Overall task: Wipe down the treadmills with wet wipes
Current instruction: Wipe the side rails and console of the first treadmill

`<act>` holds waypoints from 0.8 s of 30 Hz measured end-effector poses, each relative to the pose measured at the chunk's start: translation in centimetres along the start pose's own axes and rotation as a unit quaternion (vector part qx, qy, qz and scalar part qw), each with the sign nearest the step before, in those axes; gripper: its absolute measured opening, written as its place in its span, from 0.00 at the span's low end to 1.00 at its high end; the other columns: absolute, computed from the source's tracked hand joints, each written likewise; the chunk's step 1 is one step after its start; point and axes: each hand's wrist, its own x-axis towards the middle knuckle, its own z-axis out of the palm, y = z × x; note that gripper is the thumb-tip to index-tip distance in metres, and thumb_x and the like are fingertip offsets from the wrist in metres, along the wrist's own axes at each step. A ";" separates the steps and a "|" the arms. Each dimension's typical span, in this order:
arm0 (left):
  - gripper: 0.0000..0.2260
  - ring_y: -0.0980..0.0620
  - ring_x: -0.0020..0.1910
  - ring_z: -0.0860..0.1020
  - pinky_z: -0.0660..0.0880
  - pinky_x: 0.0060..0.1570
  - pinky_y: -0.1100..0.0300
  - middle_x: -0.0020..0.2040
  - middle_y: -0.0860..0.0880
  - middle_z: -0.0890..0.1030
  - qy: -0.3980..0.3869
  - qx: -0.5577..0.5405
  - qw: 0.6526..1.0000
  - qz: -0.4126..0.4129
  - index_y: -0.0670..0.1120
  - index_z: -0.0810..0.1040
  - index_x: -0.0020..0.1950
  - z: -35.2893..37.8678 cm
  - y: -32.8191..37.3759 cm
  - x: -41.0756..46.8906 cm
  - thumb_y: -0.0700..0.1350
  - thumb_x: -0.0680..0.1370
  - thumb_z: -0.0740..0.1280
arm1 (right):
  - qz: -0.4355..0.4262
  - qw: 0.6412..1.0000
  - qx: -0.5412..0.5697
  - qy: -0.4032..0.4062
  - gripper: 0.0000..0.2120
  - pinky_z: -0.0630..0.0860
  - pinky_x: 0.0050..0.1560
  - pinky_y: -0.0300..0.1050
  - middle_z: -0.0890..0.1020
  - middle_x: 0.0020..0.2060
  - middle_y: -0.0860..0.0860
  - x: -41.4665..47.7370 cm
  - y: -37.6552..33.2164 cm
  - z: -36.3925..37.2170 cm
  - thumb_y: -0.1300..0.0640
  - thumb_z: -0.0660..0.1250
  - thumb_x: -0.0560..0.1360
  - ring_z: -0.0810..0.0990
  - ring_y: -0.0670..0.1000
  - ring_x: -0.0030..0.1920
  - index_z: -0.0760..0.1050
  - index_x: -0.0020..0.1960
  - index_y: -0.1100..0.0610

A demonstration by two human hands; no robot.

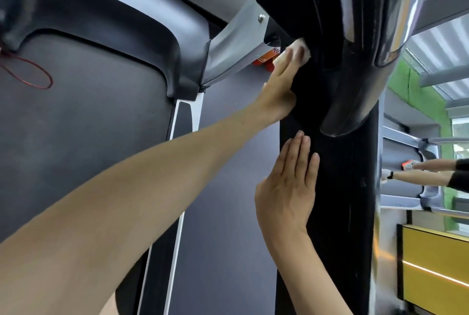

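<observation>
Pressing the white wipe (305, 52) against the black treadmill post (337, 213) just above the centre of the frame, your left hand (278, 86) keeps its fingers stretched flat over it, not curled. Your right hand (286, 182) lies flat, fingers straight, on the post below. A red cord (33, 73) loops at upper left.

The wet wipe (302, 51) is a small white crumpled wad, squished against the glossy black column (335, 200) of the nearest treadmill, up where the column meets the console. The neighbouring treadmill (76, 137) on the left has a dark grey belt and a matte black cover.
</observation>
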 end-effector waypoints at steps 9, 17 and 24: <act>0.42 0.44 0.78 0.51 0.55 0.75 0.47 0.80 0.48 0.45 -0.128 0.068 0.987 0.068 0.46 0.47 0.79 0.7 -0.8 -10.1 0.24 0.67 0.53 | -0.016 1.000 0.005 0.011 0.34 0.21 0.63 0.59 0.25 0.69 0.67 -1.1 0.5 0.7 0.53 0.43 0.80 0.24 0.62 0.70 0.25 0.70 0.71; 0.43 0.47 0.78 0.52 0.57 0.74 0.46 0.80 0.52 0.44 -0.074 0.016 0.997 -0.023 0.52 0.46 0.79 1.2 1.4 -7.3 0.24 0.70 0.56 | -0.049 0.999 0.016 0.016 0.35 0.22 0.64 0.57 0.25 0.67 0.69 -4.1 2.4 0.3 0.52 0.45 0.82 0.26 0.63 0.72 0.25 0.69 0.73; 0.47 0.62 0.76 0.46 0.48 0.77 0.51 0.74 0.70 0.43 -0.115 0.028 0.992 -0.034 0.60 0.46 0.77 5.1 -1.1 -18.0 0.21 0.68 0.53 | -0.096 0.994 -0.037 0.033 0.37 0.18 0.65 0.58 0.27 0.68 0.70 -6.7 5.4 1.0 0.50 0.45 0.83 0.27 0.64 0.72 0.25 0.67 0.75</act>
